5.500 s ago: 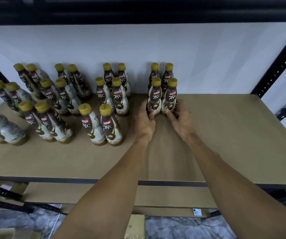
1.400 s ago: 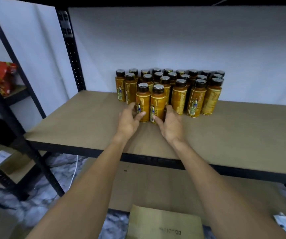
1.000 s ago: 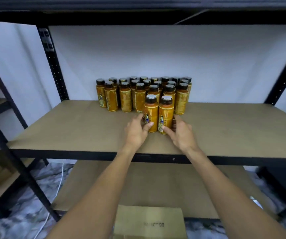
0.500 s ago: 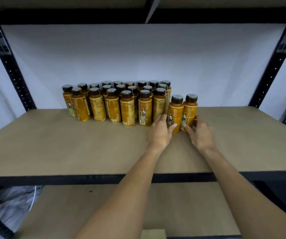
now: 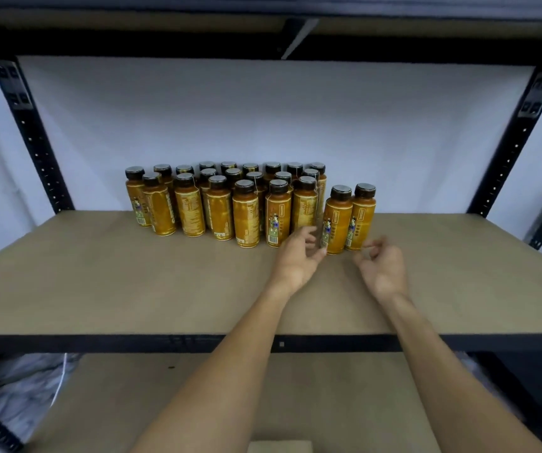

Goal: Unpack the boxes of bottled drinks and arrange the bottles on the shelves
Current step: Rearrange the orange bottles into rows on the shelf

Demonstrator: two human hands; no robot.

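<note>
The left hand [image 5: 296, 258] and right hand [image 5: 383, 268], fingers loosely curled and empty, hover at 6 o'clock of the pair of bottles [image 5: 349, 220], standing upright at 3 o'clock of the bottle block [image 5: 223, 207] on the shelf [image 5: 99, 276], apparently to extend its rows.

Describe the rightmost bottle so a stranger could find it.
On the brown shelf stands a cluster of amber bottles. A pair stands slightly apart at its right end. The rightmost bottle is the outer of the two, nearest the right hand.
</note>
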